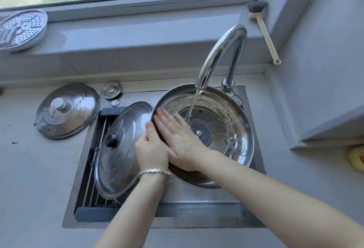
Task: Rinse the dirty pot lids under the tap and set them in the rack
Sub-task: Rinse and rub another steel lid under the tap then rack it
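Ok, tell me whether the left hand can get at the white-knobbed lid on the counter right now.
Probably not yet: the left hand grips the rim of the lid under the tap. Once it lets go, the white-knobbed lid lies uncovered to its left.

Three large pot lids (226, 114) (118, 159) (67, 111), one small lid (111, 89), one brush (263, 29).

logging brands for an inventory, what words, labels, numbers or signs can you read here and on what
None can be read. The lid being rinsed, the lid with the black knob, the lid with the white knob, the tap and the brush show no legible print, stamp or label in this view.
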{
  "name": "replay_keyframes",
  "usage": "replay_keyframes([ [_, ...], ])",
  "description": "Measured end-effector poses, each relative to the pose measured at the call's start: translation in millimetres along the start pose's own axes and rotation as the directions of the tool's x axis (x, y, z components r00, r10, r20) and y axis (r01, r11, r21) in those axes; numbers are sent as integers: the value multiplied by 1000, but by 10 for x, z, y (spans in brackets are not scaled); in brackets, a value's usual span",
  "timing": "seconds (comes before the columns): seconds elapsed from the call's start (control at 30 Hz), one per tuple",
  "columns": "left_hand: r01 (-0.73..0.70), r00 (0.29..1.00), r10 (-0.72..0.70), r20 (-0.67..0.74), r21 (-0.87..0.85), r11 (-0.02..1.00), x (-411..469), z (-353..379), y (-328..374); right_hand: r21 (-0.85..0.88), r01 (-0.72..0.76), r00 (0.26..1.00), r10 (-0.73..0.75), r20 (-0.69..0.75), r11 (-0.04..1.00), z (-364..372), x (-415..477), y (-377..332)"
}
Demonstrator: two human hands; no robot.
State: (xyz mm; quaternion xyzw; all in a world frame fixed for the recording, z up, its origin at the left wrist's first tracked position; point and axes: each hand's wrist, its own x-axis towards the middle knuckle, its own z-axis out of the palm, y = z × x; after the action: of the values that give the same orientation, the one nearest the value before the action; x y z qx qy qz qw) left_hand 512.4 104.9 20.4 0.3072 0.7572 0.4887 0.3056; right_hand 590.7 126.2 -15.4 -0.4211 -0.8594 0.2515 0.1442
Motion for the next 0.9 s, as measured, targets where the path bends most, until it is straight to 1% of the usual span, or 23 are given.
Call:
replay_keyframes([
  [0.03,-3,1000,2,-14,-33,999,41,-7,-7,16,93,995,-93,28,996,-17,-60,-19],
  [0.07,-7,1000,5,-21,-65,998,70,-14,-8,43,152,987,-154,43,987,-46,-114,-31],
  [0.17,-62,997,58,-46,-96,993,84,-18,9,116,241,966,-250,73,964,-172,-238,-11],
  [0.23,-145,985,137,-107,-67,987,126,-60,40,123,291,941,-307,144,949,-188,-406,60],
  [0.3,-207,966,196,-171,-48,977,206,-109,84,101,270,938,-285,197,958,-182,-629,179],
  [0.37,-195,960,184,-210,-32,980,229,-140,91,68,242,948,-251,195,968,-191,-796,299],
  [0.43,-165,961,157,-227,-16,986,211,-135,70,-4,219,963,-216,162,976,-210,-845,406],
  [0.47,-171,959,165,-232,-8,985,202,-134,65,-50,166,977,-157,145,985,-221,-846,472],
  [0.53,-221,948,214,-236,-3,975,199,-145,82,-143,-29,994,44,102,989,-222,-856,589],
  [0.57,-238,943,230,-240,-6,971,198,-148,97,-182,-122,987,139,86,976,-203,-865,609],
  [0.6,-244,941,234,-245,-10,970,191,-143,110,-207,-171,979,190,78,963,-175,-862,580],
  [0.63,-244,939,234,-251,-12,970,183,-136,112,-204,-173,979,191,76,964,-135,-845,495],
  [0.67,-241,939,230,-257,-12,970,169,-120,118,-163,-131,986,146,79,978,-76,-830,374],
  [0.77,-244,936,237,-260,7,970,155,-109,108,80,-1,991,-10,134,997,68,-859,68],
  [0.8,-251,936,244,-254,6,968,161,-121,99,106,28,987,-44,154,994,62,-887,82],
  [0.83,-255,936,247,-251,1,967,167,-140,86,80,53,984,-66,168,995,23,-917,162],
  [0.87,-258,935,250,-253,0,966,170,-164,71,13,52,983,-53,174,999,-25,-943,264],
  [0.9,-266,930,260,-259,11,964,170,-185,53,-73,0,985,13,170,997,-72,-973,378],
])
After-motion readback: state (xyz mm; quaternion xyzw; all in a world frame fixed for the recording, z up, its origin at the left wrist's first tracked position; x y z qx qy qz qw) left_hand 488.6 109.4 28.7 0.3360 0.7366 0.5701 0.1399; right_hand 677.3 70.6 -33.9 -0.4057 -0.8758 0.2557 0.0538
